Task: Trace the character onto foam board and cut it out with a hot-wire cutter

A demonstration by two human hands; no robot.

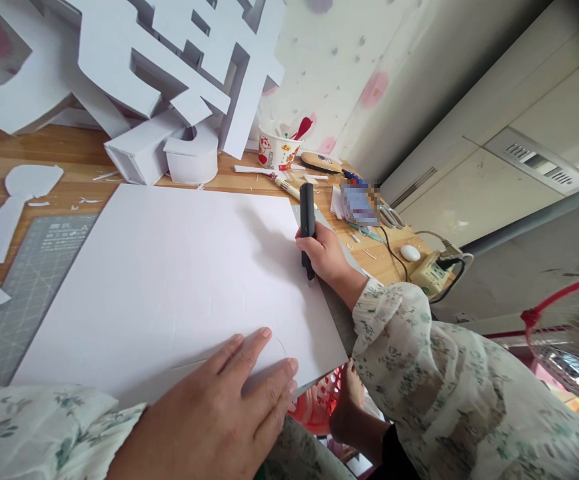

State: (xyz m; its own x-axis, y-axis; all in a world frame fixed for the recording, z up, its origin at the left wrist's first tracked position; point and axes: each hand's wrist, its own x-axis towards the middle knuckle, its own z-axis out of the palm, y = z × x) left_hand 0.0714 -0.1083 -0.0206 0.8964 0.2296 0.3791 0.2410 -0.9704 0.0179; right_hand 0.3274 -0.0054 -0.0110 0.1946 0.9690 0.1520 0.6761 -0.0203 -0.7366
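A large white foam board (164,260) lies flat over a grey cutting mat (34,287), with faint cut lines on its near part. My left hand (214,420) rests spread on the board's near edge, holding nothing. At the board's right side, my right hand (329,257) is wrapped round a black utility knife (308,212). The knife stands nearly upright, its lower tip at the board's surface close to the right edge; whether it touches cannot be told.
Tall white cut-out characters (169,60) stand along the back. A paper cup (276,150) of tools, a wooden-backed brush (322,162) and a glue gun-like stick (289,187) lie behind the board. To the right are a power strip (432,273) with cords and a fan (569,340).
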